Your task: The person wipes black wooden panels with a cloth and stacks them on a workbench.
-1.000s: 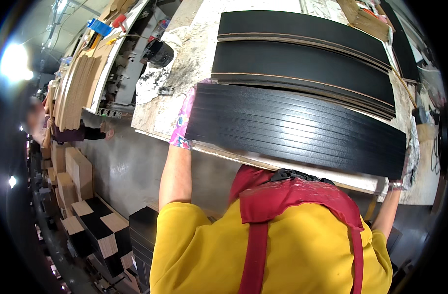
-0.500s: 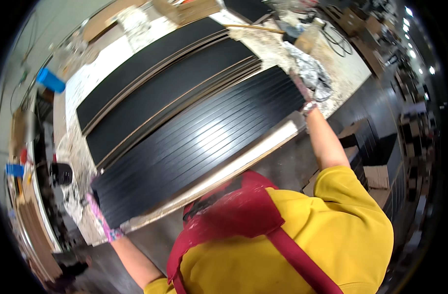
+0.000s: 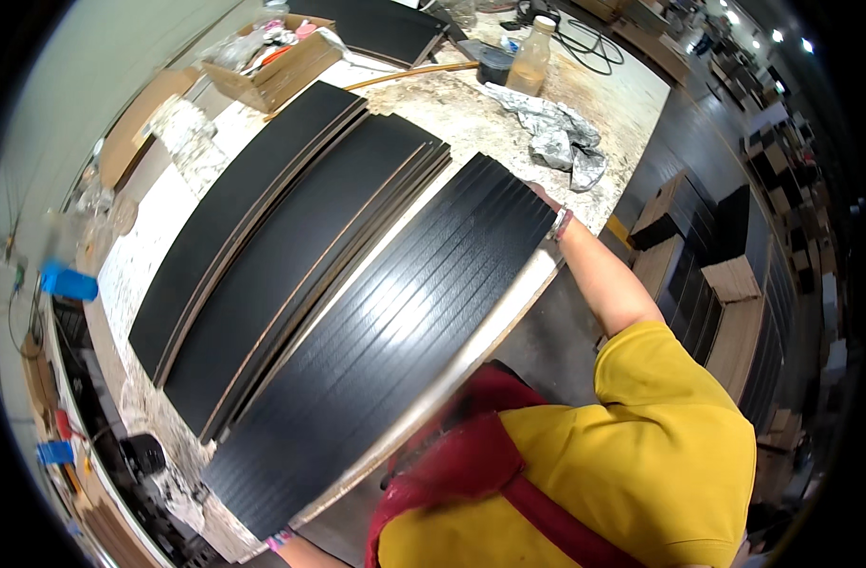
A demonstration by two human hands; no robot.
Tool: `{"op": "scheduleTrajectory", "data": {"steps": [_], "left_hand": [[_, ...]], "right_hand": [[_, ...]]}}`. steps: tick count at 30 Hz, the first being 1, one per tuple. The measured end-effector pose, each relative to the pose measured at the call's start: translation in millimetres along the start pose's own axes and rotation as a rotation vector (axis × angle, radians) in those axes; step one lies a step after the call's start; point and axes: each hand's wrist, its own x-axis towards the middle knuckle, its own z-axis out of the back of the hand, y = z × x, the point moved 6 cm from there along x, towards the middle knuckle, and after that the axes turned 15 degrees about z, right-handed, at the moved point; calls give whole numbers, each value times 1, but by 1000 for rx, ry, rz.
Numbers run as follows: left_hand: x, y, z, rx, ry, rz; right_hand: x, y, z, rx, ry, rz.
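stained white worktable (image 3: 632,118), mid-frame | long glossy black grooved panel (image 3: 395,331) along its near edge, centre to lower left | right hand (image 3: 546,198) upper-right end, left hand (image 3: 279,540) lower-left end, fingers hidden, can't tell grip | imo two-handed positioning, calls for level ends

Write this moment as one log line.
grooved black piece: along worktable edge; left hand: at left end, mostly hidden; right hand: at right end; black boards: alongside

No lettering, label, number or sign can be read anywhere here.
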Motion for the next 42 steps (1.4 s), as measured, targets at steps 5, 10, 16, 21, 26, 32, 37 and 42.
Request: {"op": "scheduleTrajectory", "data": {"steps": [5,10,16,21,26,32,37,42], "left_hand": [[12,-23,-7,110,2,-26],[7,-77,-20,207,47,-115],[-36,-166,-74,401,277,-209],[-36,-186,-148,698,496,-182],[-37,-241,-204,633,601,-202],[-28,-276,-227,703,652,-303],[-25,-323,-277,570,717,-515],[-51,-370,-333,468,840,-737]], "right_hand": [[-12,-8,-4,272,-168,-238],[-5,-7,-3,346,-168,-200],[22,52,19,-559,108,439],[41,115,124,-919,-381,303],[54,28,169,-1171,-60,-89],[42,90,228,-403,-473,357],[20,181,226,-791,-165,14],[-2,303,200,-20,-295,555]]}}
